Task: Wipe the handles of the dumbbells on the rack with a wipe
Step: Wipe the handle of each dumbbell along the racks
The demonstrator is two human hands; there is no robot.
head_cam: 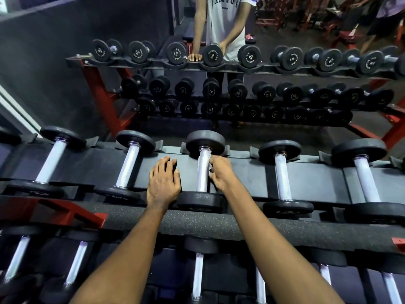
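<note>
A row of black dumbbells with silver handles lies on the top tier of the rack [241,174]. My right hand [221,172] curls its fingers round the handle [202,172] of the middle dumbbell [205,143], on the handle's right side. A small pale bit that may be the wipe [210,166] shows at the fingertips; I cannot tell more. My left hand [163,183] rests flat on the rack's black surface just left of that dumbbell, fingers straight.
Neighbouring dumbbells lie to the left [128,165] and right [282,174]. A lower tier of dumbbells [198,275] sits under my arms. A mirror behind the rack reflects the rack and a person [223,29] at it. A red frame bracket [65,211] juts out at left.
</note>
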